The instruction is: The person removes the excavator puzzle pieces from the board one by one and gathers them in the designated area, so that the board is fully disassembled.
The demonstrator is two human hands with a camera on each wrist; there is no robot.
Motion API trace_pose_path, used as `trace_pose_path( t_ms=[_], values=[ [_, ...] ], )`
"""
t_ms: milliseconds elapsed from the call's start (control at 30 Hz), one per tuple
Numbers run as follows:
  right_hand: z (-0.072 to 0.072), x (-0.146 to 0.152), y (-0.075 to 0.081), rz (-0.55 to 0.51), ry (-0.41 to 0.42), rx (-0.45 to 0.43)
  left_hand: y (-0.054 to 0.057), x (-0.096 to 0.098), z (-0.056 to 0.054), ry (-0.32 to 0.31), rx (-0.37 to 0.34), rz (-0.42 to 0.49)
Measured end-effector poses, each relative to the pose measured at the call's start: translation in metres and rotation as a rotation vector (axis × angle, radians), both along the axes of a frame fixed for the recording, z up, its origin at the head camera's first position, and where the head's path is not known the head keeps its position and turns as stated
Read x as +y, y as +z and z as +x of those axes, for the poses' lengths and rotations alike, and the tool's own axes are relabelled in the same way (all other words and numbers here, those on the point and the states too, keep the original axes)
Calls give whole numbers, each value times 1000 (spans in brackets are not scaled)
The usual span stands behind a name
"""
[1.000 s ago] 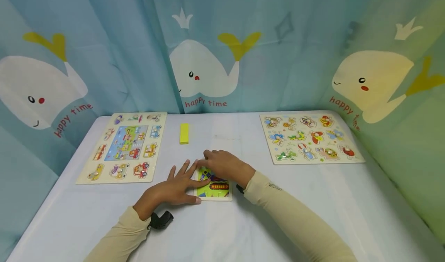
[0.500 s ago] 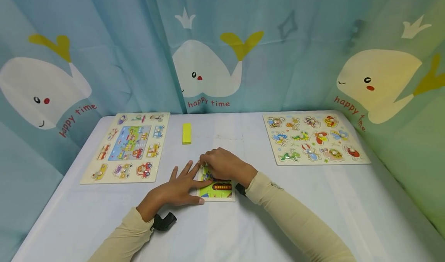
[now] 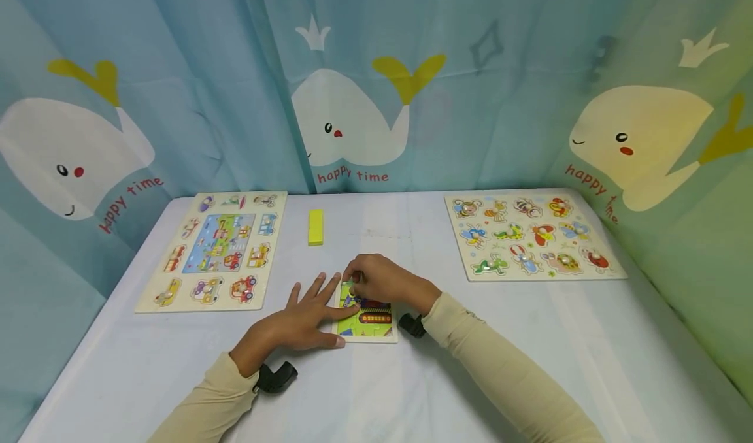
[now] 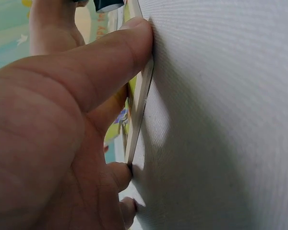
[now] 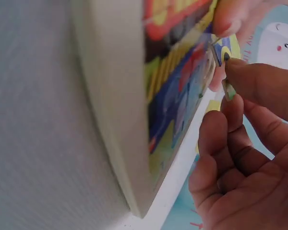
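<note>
On the table [image 3: 341,397], a puzzle [image 3: 372,325] is being braced, seemingly against sliding, by the splayed left hand [image 3: 302,319], a piece [image 5: 229,90] being pinched by the right hand [image 3: 385,278].

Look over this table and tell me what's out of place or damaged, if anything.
One piece of the small puzzle sits tilted rather than flat, pinched by the right hand, so likely just handling. A faint mark stands out against the pale cloth beyond. Nothing looks spilled or broken.
</note>
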State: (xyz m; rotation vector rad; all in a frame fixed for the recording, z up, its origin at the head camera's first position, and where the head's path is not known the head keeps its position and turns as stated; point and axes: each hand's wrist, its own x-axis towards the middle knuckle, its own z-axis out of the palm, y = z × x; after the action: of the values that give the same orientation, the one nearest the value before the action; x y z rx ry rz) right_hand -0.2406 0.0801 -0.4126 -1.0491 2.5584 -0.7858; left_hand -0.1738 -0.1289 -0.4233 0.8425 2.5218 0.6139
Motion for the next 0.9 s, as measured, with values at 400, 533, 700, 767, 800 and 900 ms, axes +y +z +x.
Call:
trace_pose_path(
  t_ms=[400,533,700,767,800,900],
  values=[
    [-1,1,1,-155,11,-82,-3,0,0,0,10,-3],
    [-2,6,5,-192,-35,-103,-4,0,0,5,9,-13],
    [-6,17,8,-214,-74,-90,-1,1,1,20,-6,-8],
    [-8,23,8,-220,-86,-70,0,1,2,28,-16,-2],
    [-9,25,9,-221,-95,-61,0,1,3,31,-20,0],
    [-13,33,10,-216,-125,-37,1,2,3,38,-20,-1]
  ],
)
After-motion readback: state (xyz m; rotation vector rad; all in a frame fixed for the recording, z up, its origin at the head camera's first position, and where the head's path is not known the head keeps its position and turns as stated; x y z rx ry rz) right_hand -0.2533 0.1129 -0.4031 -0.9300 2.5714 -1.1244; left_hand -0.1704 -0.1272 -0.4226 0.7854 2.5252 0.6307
